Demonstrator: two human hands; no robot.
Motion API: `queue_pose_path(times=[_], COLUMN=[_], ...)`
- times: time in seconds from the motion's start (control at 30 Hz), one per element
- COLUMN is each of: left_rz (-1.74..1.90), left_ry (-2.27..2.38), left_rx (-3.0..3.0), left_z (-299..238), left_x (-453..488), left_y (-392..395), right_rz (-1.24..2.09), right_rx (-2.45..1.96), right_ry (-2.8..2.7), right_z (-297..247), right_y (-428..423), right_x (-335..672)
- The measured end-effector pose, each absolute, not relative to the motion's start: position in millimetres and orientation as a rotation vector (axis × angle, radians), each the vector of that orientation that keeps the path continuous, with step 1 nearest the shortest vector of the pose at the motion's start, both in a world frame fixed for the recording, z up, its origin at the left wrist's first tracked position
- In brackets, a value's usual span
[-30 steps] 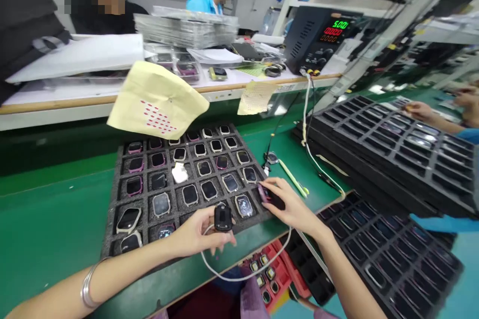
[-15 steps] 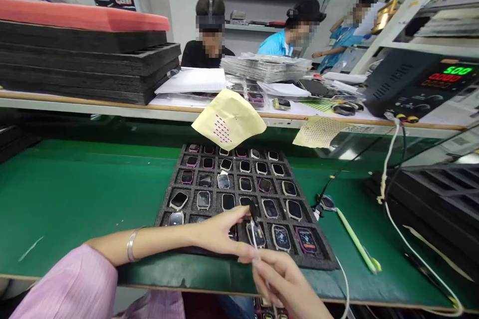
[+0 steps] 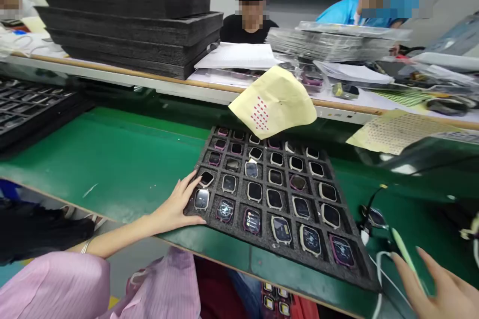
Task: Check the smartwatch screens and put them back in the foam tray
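Observation:
In the head view, a dark foam tray (image 3: 262, 217) holds rows of square smartwatches, some with lit screens. At its front left corner is my left hand (image 3: 175, 212), fingers spread over the left edge beside a silver watch (image 3: 201, 199) and thumb at the front edge. My right hand (image 3: 445, 289), partly cut off by the frame, is off the tray's right side with its fingers apart. A white cable (image 3: 378, 269) passes by its fingertips. Behind those fingers lies a slim light-green stick-like tool (image 3: 403, 249); contact cannot be made out.
A dark round-edged piece (image 3: 375, 217) with a cable lies right of the tray. Yellow paper (image 3: 277, 102) hangs from the shelf edge (image 3: 209, 90). Stacked black foam trays (image 3: 130, 35) stand on the shelf; another filled tray (image 3: 33, 104) is far left. Two people sit behind.
The view has turned left. My left hand has moved from mid-tray to its front left corner. My right hand has let go of the white cable and moved right, off the tray.

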State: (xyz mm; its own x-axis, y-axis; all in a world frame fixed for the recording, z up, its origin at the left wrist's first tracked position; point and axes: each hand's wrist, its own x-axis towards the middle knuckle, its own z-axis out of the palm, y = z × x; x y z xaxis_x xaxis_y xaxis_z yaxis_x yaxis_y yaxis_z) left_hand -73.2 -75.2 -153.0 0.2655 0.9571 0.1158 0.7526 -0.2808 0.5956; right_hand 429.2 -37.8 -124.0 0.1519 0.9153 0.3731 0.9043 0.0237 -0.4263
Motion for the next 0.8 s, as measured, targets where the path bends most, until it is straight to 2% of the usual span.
queue_pose_path(times=[0.07, 0.2, 0.4, 0.53, 0.6, 0.67, 0.8], left_rz=[0.717, 0.756, 0.728, 0.612, 0.630, 0.654, 0.550], left_ry=[1.502, 1.488, 1.497, 1.526, 1.574, 1.594, 1.539], left_rx=[2.057, 2.008, 2.071, 2.178, 2.203, 2.252, 2.369], left_z=[-158.6, -162.2, -161.1, -151.3, -144.4, -138.1, -134.0], left_x=[-70.7, -68.6, -66.2, -74.4, -82.3, -89.6, -92.3], left_y=[-76.7, -71.2, -42.5, -23.5, -12.9, 1.4, 36.5], right_rz=[-0.114, 0.073, -0.003, -0.353, -0.492, -0.374, 0.239], right_rx=[-1.912, -2.064, -1.977, -2.032, -1.920, -1.652, -1.094], right_ry=[-1.776, -1.548, -1.551, -1.663, -1.702, -1.862, -2.295], right_z=[-135.5, -154.4, -158.9, -139.5, -126.9, -115.1, -100.9], right_y=[-36.5, -32.9, -7.6, 2.0, 4.4, 7.5, 15.2], right_x=[406.7, 365.5, 361.4, 352.1, 338.7, 318.5, 258.4])
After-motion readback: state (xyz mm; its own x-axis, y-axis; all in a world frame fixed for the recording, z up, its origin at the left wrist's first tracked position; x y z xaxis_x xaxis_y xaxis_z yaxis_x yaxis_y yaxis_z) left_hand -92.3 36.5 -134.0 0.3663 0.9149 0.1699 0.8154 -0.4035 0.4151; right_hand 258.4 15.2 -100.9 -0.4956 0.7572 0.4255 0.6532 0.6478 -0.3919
